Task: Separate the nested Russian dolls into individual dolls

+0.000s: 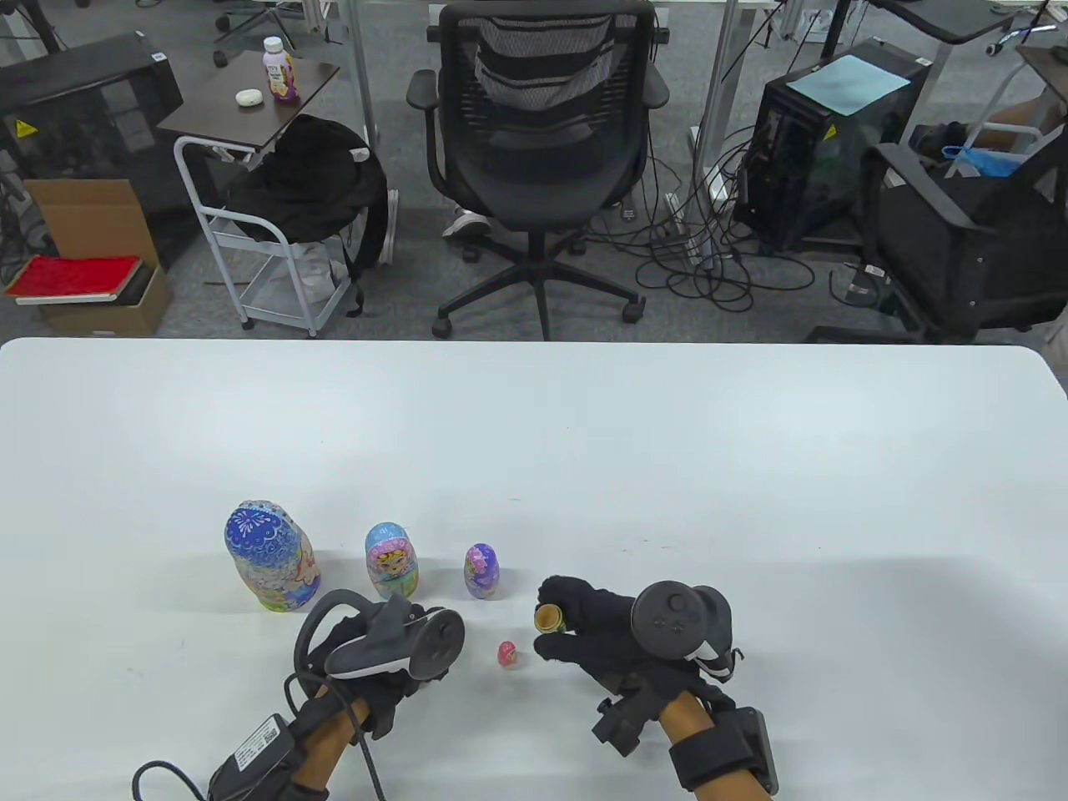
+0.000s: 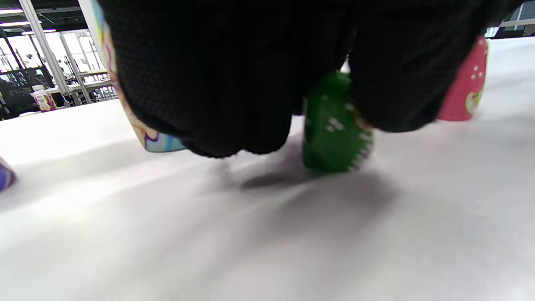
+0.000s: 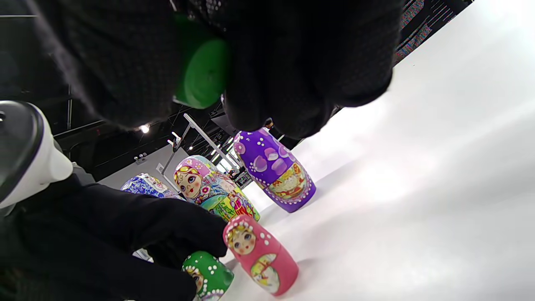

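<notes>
Three closed dolls stand in a row: a large blue doll (image 1: pixel 271 557), a mid-size pink-and-blue doll (image 1: pixel 390 561) and a purple doll (image 1: pixel 481 571). A tiny pink doll (image 1: pixel 506 653) stands in front, between my hands. My right hand (image 1: pixel 576 622) holds the green doll's bottom half (image 1: pixel 549 619) above the table, its hollow facing the camera; the half also shows in the right wrist view (image 3: pixel 202 71). My left hand (image 1: pixel 392 642) holds the green doll's top half (image 3: pixel 207 276) low at the table, next to the pink doll (image 3: pixel 261 255). It also shows in the left wrist view (image 2: pixel 334 125).
The white table (image 1: pixel 667 501) stretches far behind and to the right of the dolls. An office chair (image 1: pixel 542 150) and a small cart (image 1: pixel 275 250) stand on the floor beyond the far edge.
</notes>
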`<control>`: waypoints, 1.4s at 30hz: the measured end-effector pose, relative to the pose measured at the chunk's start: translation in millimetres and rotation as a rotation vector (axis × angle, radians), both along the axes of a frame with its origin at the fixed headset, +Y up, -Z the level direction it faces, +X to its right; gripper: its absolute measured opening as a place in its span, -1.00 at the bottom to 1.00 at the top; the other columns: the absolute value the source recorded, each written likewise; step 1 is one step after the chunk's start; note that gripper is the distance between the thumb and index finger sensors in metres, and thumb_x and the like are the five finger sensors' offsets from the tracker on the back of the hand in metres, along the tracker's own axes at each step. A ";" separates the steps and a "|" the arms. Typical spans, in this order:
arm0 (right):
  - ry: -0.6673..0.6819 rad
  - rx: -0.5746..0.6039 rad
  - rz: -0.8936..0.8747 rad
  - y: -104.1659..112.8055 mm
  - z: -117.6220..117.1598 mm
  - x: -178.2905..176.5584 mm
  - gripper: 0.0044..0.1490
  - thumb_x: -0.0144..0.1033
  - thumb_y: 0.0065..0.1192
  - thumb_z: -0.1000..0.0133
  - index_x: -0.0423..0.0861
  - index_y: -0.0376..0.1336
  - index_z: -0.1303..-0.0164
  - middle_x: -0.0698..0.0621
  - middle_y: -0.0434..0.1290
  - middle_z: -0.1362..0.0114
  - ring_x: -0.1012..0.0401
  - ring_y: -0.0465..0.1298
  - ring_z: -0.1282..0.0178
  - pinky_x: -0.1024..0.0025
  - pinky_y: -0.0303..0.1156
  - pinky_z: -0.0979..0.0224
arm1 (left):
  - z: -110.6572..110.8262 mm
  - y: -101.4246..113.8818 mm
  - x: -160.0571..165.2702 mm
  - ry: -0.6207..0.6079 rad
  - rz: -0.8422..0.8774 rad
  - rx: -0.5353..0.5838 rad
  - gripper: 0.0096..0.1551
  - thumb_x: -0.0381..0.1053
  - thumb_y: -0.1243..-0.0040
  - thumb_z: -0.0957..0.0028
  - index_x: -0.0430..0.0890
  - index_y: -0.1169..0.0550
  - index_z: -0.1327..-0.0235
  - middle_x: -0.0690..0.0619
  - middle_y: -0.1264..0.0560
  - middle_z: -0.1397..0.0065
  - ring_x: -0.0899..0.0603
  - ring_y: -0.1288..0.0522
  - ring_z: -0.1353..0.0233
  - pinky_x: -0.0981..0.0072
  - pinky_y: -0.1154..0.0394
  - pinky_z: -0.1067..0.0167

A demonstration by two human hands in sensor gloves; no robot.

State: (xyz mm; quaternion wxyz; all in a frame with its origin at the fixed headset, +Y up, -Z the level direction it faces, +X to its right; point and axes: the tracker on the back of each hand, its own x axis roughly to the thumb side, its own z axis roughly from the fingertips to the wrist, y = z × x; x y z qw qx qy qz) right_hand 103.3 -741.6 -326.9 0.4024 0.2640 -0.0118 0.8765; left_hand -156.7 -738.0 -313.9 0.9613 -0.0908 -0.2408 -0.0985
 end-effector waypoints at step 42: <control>0.122 0.070 0.152 1.2 14.9 -30.4 -0.06 -0.05 0.57 0.14 -0.24 0.29 -0.37 -0.17 0.68 -0.19 -0.04 0.68 -0.15 0.14 0.62 -0.20 | 36.8 37.1 24.3 -0.257 0.634 0.259 -0.36 0.17 -0.30 -0.09 -0.10 -0.52 -0.37 -0.05 -0.68 -0.23 -0.17 -0.72 -0.14 0.20 -0.70 -0.07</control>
